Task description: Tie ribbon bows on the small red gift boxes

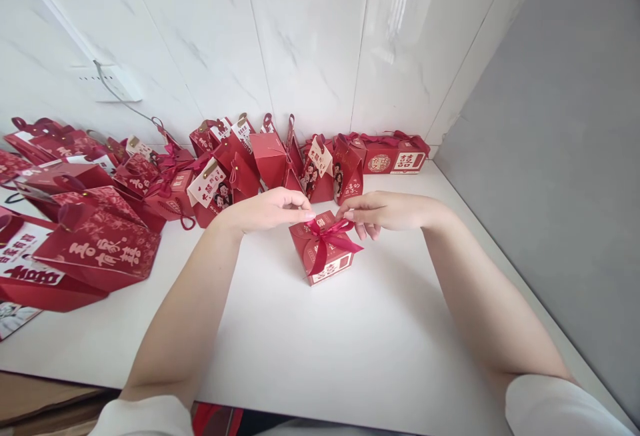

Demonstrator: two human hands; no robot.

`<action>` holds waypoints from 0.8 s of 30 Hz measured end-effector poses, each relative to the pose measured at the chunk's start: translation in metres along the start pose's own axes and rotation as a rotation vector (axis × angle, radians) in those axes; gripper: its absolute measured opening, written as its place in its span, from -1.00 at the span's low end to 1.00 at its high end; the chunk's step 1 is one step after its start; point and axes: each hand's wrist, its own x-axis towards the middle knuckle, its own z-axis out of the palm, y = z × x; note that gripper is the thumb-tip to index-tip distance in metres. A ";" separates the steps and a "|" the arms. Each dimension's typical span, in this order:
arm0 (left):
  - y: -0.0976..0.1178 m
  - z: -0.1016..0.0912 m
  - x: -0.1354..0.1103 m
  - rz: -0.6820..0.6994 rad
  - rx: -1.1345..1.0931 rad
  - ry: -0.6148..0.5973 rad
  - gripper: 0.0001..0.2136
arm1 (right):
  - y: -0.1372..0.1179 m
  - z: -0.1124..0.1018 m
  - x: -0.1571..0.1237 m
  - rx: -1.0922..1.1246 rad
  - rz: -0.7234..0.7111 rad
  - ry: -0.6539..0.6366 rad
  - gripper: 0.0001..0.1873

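A small red gift box (327,259) with white and gold print stands on the white table (320,343) in front of me. Tied across its top is a dark red ribbon bow (325,239), its tails hanging over the front and right. My left hand (273,209) pinches the bow's left loop between thumb and fingers. From the other side, my right hand (377,213) has its thumb and forefinger closed on the right loop, with the other fingers curled below. The box rests on the tabletop, slightly turned.
Several red gift boxes crowd the left side, including a large one (100,243), and more line the tiled wall (305,43). A long red box (395,156) sits at the back right. A grey panel (560,156) bounds the right. A cable (120,97) runs from a wall socket (113,83).
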 end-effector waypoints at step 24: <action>-0.008 -0.009 -0.008 -0.077 0.227 -0.117 -0.58 | 0.003 -0.003 0.003 0.152 -0.114 -0.111 -0.59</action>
